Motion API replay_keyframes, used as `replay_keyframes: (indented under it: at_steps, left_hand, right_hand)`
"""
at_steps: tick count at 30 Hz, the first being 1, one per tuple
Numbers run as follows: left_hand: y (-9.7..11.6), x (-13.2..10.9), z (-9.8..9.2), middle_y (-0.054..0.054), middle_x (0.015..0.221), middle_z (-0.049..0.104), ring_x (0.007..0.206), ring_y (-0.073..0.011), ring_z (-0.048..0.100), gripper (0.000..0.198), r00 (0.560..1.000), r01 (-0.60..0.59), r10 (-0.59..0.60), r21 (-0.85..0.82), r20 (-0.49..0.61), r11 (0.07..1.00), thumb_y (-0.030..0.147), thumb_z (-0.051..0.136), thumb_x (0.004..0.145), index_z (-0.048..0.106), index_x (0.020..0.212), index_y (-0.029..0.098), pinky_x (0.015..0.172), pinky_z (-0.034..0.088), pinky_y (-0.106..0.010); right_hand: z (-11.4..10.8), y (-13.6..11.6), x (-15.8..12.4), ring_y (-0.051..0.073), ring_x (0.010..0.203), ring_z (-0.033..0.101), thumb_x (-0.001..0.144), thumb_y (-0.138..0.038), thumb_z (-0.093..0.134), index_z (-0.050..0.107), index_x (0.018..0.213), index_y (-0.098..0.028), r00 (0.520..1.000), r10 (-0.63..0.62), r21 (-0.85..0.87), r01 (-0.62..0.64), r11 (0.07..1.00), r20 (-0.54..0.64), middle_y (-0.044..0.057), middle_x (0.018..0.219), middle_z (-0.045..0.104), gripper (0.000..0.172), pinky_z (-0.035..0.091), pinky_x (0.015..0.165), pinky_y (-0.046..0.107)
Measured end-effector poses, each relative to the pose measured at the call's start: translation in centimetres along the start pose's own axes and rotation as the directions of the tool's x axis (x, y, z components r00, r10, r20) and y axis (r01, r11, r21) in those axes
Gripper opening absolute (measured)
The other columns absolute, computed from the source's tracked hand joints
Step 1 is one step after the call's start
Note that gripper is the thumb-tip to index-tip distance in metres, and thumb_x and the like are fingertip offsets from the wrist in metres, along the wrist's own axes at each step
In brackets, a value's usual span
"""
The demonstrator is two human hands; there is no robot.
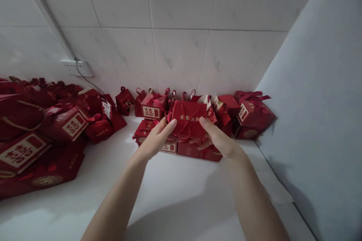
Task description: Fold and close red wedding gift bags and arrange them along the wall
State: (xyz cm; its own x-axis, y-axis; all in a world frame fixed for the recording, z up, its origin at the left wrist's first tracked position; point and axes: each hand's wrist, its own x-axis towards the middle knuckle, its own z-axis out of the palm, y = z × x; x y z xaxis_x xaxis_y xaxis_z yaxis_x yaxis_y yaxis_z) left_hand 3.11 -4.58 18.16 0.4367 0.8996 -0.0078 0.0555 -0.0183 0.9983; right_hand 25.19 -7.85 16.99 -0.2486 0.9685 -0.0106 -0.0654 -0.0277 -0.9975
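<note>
My left hand (pixel 156 138) and right hand (pixel 218 140) hold a small red cardboard gift box (pixel 189 120) between them, fingers closed on its two sides, likely to keep it level with its gold lettering facing me; whether it rests on the boxes beneath, I cannot tell; a row of similar red boxes (pixel 249 115) lines the white tiled wall (pixel 181 45); a heap of red boxes (pixel 65 124) lies left on the white counter (pixel 169 184).

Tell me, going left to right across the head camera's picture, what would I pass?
Heap of red paper gift bags → left hand → small red card box with gold lettering, held between both hands → right hand → red box with ribbon bow → pale grey wall panel.
</note>
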Motion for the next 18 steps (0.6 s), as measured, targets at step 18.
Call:
replay_keyframes:
  at_steps: [18]
  left_hand:
    - [0.2,0.0,-0.9,-0.008,0.129,0.065,0.094,-0.0268,0.07,0.067,0.994,-0.086,0.079,0.101,0.074,0.991,0.063,0.05,0.09,0.044,0.146,0.028,0.082,0.057,-0.041]
  right_hand:
    - [-0.7,0.2,-0.4,0.026,0.087,0.073,0.092,-0.071,0.04,0.026,0.154,-0.041,0.993,-0.015,-0.153,-0.003,0.988,-0.118,0.006,0.147,0.052,0.07,0.062,0.064,0.045]
